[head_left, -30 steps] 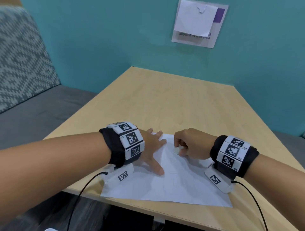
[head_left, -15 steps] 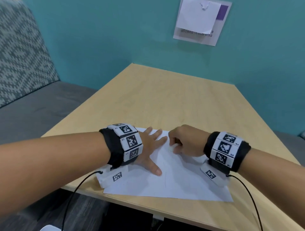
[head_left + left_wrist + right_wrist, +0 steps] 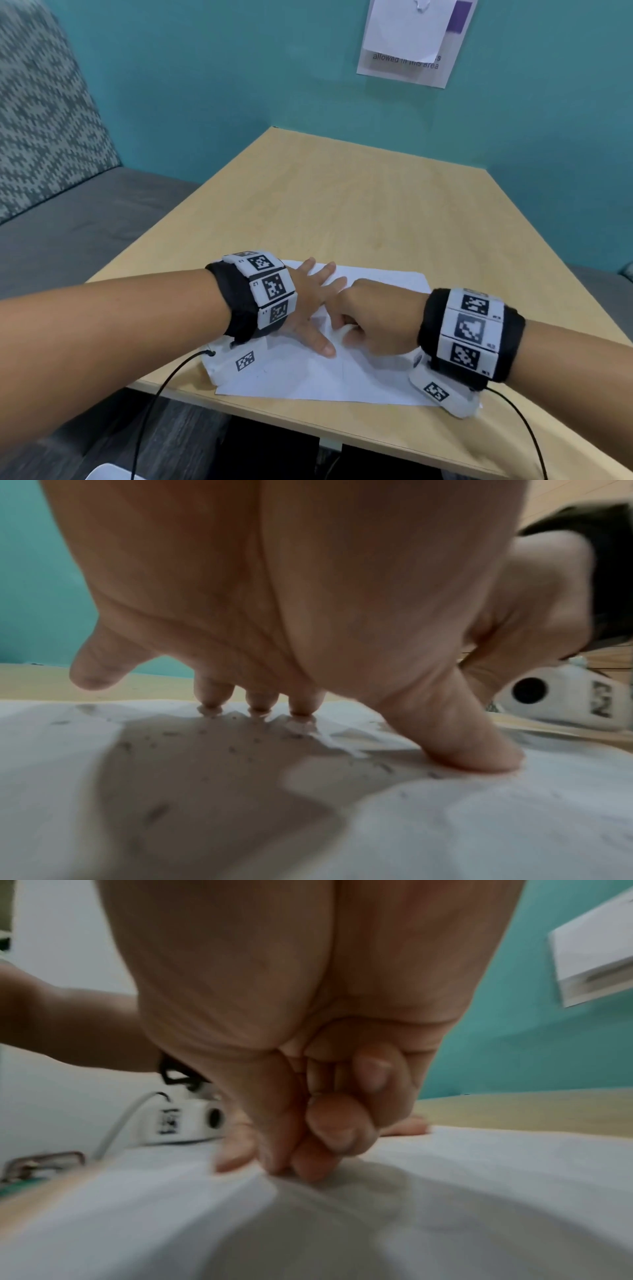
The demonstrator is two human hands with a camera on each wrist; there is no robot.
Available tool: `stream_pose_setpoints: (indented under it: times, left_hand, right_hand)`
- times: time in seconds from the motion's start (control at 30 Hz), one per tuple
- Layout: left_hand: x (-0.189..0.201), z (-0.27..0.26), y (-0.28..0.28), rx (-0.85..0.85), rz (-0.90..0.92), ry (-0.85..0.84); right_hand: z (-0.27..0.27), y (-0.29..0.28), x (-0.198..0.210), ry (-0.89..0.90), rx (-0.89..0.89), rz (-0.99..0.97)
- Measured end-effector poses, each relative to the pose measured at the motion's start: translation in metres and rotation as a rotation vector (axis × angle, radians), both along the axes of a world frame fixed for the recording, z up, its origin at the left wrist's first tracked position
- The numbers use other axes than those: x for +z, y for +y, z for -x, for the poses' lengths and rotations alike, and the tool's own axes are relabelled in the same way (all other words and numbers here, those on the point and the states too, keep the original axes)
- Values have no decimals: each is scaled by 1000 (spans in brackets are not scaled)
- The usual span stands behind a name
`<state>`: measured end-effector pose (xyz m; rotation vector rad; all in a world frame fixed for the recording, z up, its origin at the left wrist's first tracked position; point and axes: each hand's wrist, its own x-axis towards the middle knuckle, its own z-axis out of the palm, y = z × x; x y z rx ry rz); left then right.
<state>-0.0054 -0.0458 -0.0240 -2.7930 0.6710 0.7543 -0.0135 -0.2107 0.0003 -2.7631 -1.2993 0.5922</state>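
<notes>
The table (image 3: pixel 342 205) before me stands in a corner of the teal wall (image 3: pixel 205 68). A paper notice (image 3: pixel 407 41) is fixed above its far edge, and a grey bench (image 3: pixel 85 219) with a patterned cushion (image 3: pixel 44 113) lies to my left. Marker-printed wristbands (image 3: pixel 270 287) and black cables (image 3: pixel 161 394) cross the near edge, and the wrist units cover both near corners of the sheet of paper (image 3: pixel 308 377) in the head view. That view shows my right hand (image 3: pixel 376 315) only as a curled fist seen from the knuckles. The right wrist view shows what lies beneath it: the tips of the thumb and forefinger meet on a raised ridge of the sheet and pinch it, with the other fingers folded into the palm. The left wrist view shows my left hand (image 3: pixel 310 308) spread wide and holding nothing. Three of its fingertips and the thumb press the sheet flat while the little finger is lifted clear, and faint grey marks show on the paper. The sheet lies close to the near edge of the table, under both hands. The left hand is on its left half and the right hand near its middle, just beside the left thumb.
</notes>
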Motion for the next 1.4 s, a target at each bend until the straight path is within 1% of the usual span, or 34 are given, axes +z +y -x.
stream_pose_setpoints:
  times: [0.1, 0.17, 0.23, 0.27, 0.3, 0.33, 0.37, 0.43, 0.5, 0.53, 0.67, 0.77, 0.87, 0.93, 1.03, 1.1, 1.17, 1.23, 1.3, 1.4]
  left_hand:
    - [0, 1, 2, 16, 3, -2]
    - [-1, 0, 3, 16, 1, -7]
    - [1, 0, 3, 6, 4, 1]
    - [1, -1, 2, -1, 4, 6]
    - [1, 0, 1, -5, 3, 7]
    - [0, 0, 1, -5, 1, 1]
    - [0, 1, 1, -5, 2, -7]
    - [-2, 0, 3, 2, 12, -17]
    - [-2, -1, 4, 11, 13, -11]
    - [-2, -2, 5, 11, 11, -8]
    - [-4, -3, 4, -2, 30, -5]
    - [-2, -1, 6, 5, 7, -5]
    - [3, -1, 4, -15, -45, -10]
    - [8, -3, -3, -38, -25, -28]
    - [5, -3, -19, -43, 109, -27]
    - [0, -3, -24, -52, 147, -10]
    - [-4, -4, -25, -65, 133, -10]
    - [-4, -4, -24, -72, 106, -17]
    - [-2, -4, -24, -80, 94, -21]
    - [-6, -7, -24, -81, 91, -15]
  right_hand:
    - [-25, -5, 5, -109, -88, 34]
    - [-30, -8, 5, -147, -126, 29]
    - [-15, -4, 3, -119, -47, 13]
    - [-3, 0, 1, -73, -6, -4]
    - [3, 1, 0, -35, 15, -10]
    - [2, 0, 0, -37, 16, 0]
    - [-6, -3, 2, -72, -11, 29]
    - [-32, -15, 7, -143, -156, 60]
    - [-47, -25, 8, -156, -254, 24]
    - [-45, -24, 7, -151, -251, 13]
    - [-20, -16, -2, -95, -97, -7]
    - [-35, -25, 4, -117, -165, 7]
    - [-43, -35, 3, -101, -234, -9]
    - [-43, -34, 0, -92, -223, -14]
    - [-43, -33, 1, -81, -229, -22]
    - [-40, -34, 4, -97, -231, -38]
    - [-29, -31, 3, -83, -200, -47]
    - [-11, -25, -2, -25, -113, -49]
    - [-7, -23, -1, 19, -81, -32]
    - [-29, -31, 7, -86, -185, 11]
